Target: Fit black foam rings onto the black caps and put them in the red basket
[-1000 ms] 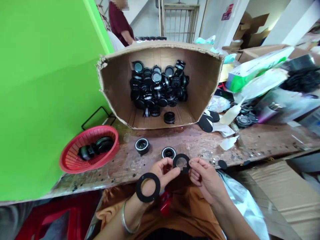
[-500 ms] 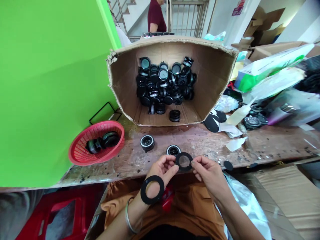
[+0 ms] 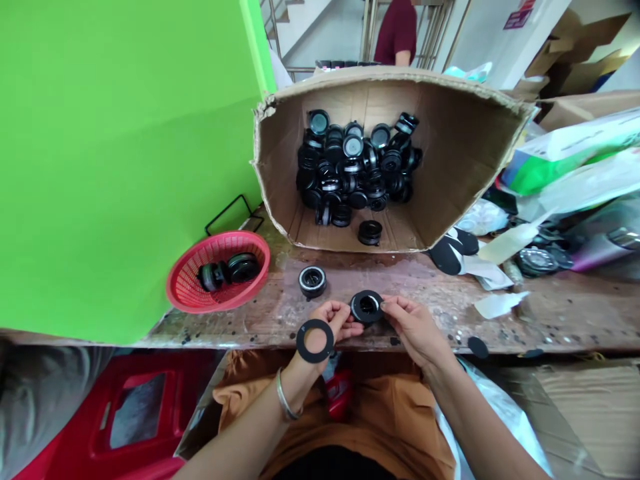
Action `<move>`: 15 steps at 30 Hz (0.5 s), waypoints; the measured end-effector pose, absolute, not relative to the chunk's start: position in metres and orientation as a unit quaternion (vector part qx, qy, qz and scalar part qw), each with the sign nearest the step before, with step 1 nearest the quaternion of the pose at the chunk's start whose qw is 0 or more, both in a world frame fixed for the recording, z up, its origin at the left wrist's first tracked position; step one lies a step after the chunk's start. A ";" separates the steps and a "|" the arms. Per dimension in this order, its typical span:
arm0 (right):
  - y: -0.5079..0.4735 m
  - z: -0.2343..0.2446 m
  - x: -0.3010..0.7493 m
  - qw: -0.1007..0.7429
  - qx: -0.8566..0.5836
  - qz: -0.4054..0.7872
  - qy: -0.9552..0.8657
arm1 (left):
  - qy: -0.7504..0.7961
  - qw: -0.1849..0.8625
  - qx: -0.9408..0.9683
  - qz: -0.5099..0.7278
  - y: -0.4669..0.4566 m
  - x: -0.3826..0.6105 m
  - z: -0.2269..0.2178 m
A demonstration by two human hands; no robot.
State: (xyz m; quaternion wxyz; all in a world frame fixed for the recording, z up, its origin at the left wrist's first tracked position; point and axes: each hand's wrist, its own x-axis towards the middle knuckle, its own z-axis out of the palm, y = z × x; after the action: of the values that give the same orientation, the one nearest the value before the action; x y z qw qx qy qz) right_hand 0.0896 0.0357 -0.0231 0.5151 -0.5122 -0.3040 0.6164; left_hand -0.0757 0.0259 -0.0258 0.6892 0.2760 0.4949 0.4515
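Observation:
Both my hands pinch a flat black ring (image 3: 357, 308) at its opposite edges. It lies over a round black part (image 3: 370, 305), whose middle shows through the hole. My left hand (image 3: 336, 321) holds the ring's left edge with thumb and fingers. A second black ring (image 3: 300, 344) rests on the back of that hand near the wrist, above a silver bangle. The right edge is between the fingertips of my right hand (image 3: 409, 323). Left of the hands, another round black part (image 3: 313, 283) with a silver rim stands on the wooden bench (image 3: 280, 320).
Behind the hands, a cardboard box (image 3: 450, 153) lies open toward me with many round black parts inside. A red basket (image 3: 175, 283) at left holds several more. Bottles, bags and black discs (image 3: 478, 347) clutter the right. A person (image 3: 397, 33) is beyond the box.
The ring has gone from in front of the round part to on top of it, both hands moving forward with it. The view has shifted left, and the person behind appears further right.

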 end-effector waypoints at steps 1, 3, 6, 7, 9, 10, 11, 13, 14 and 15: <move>0.034 -0.023 0.089 0.515 -0.513 0.615 -0.306 | 0.495 0.693 0.271 0.449 0.027 -0.077 -0.025; 0.032 -0.023 0.087 0.516 -0.517 0.609 -0.308 | 0.495 0.702 0.260 0.441 0.027 -0.079 -0.026; 0.031 -0.023 0.086 0.516 -0.528 0.598 -0.311 | 0.485 0.710 0.258 0.441 0.027 -0.082 -0.027; 0.032 -0.022 0.086 0.513 -0.532 0.597 -0.311 | 0.481 0.712 0.258 0.442 0.027 -0.083 -0.028; 0.034 -0.021 0.086 0.506 -0.539 0.599 -0.307 | 0.477 0.714 0.258 0.443 0.028 -0.083 -0.028; 0.034 -0.020 0.086 0.503 -0.541 0.601 -0.305 | 0.477 0.715 0.258 0.442 0.028 -0.083 -0.028; 0.035 -0.019 0.086 0.500 -0.543 0.603 -0.304 | 0.477 0.715 0.257 0.442 0.028 -0.082 -0.028; 0.036 -0.019 0.086 0.494 -0.546 0.604 -0.306 | 0.477 0.715 0.256 0.442 0.029 -0.082 -0.029; 0.036 -0.019 0.086 0.491 -0.548 0.602 -0.309 | 0.478 0.714 0.256 0.442 0.029 -0.082 -0.029; 0.036 -0.019 0.086 0.489 -0.551 0.600 -0.311 | 0.479 0.714 0.256 0.443 0.029 -0.082 -0.029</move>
State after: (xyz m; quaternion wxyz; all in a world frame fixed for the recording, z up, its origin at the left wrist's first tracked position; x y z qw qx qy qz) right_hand 0.0861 0.0360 -0.0193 0.4893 -0.5512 -0.3109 0.6000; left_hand -0.0816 0.0294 -0.0294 0.7139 0.2555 0.4787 0.4426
